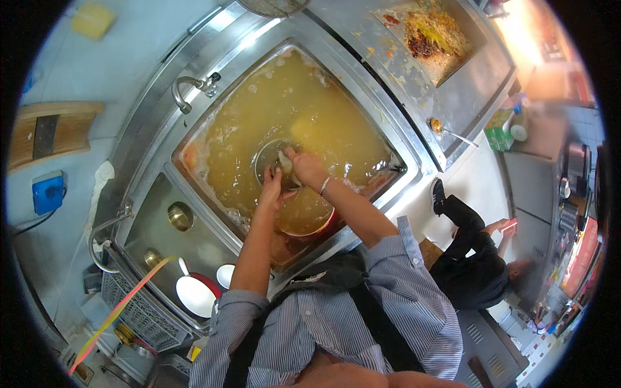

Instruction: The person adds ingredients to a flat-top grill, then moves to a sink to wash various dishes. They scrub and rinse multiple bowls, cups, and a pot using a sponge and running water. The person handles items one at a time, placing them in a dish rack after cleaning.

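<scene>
Both hands work over a large stainless steel sink (172, 154) full of cloudy yellowish water. My left hand (272, 188) grips the near rim of a round metal bowl (263, 154), which sits at the water's surface. In my right hand (306, 169) is a pale, wet scrubbing cloth or sponge (285, 164), pressed inside the bowl; my fingers partly hide it. Just below my hands, a red-rimmed vessel (326, 227) lies partly under the water. Murky water hides whatever is deeper.
A faucet (182, 94) stands on the sink's back ledge. The left basin holds metal bowls (180, 216) and a white pan with red sides (195, 296). Food scraps (436, 41) fill a recess at upper right, near a spoon (453, 132). Another person (470, 257) crouches or sits at right.
</scene>
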A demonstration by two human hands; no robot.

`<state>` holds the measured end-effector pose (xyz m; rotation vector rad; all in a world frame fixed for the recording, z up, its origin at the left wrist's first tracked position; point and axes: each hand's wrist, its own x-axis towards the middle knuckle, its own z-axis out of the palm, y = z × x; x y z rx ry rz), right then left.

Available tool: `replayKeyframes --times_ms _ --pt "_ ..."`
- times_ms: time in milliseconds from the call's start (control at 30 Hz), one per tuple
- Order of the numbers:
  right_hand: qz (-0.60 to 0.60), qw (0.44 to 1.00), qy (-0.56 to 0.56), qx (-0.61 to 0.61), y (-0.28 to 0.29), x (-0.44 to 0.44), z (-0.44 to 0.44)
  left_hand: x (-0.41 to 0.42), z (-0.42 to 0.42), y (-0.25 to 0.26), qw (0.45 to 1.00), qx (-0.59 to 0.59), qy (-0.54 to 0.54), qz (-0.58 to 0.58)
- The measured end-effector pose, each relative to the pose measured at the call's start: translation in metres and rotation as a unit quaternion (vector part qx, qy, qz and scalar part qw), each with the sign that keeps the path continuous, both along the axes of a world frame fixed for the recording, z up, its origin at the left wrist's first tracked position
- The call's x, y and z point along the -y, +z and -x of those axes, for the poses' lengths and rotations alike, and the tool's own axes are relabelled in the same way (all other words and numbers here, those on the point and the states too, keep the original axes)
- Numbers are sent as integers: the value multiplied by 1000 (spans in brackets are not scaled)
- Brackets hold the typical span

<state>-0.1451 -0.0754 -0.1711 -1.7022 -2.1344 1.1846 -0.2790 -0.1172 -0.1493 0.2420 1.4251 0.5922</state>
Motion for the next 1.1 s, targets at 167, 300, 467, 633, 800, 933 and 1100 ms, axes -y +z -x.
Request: replayKeyframes --times_ms 167,300,467,633,800,933,1100 --pt "-50 984 170 -25 -21 17 8 -5 8 -31 995 -32 -26 -93" --pt "-66 969 192 140 14 -2 -11 -13 -4 -22 990 104 -16 -98" --pt "-76 983 -115 -125 -49 3 12 -19 -25 10 998 57 -2 28" --pt "-43 982 -115 -141 -38 -4 10 -14 4 -7 994 102 -48 19" --pt "-49 983 -100 -146 -35 -8 14 -9 -5 3 996 87 -30 -8" --pt "-42 985 -86 -144 -31 -8 11 5 -20 -14 997 45 38 -48" --pt "-29 991 -35 -128 -26 -2 15 -2 -20 -20 998 13 56 7"
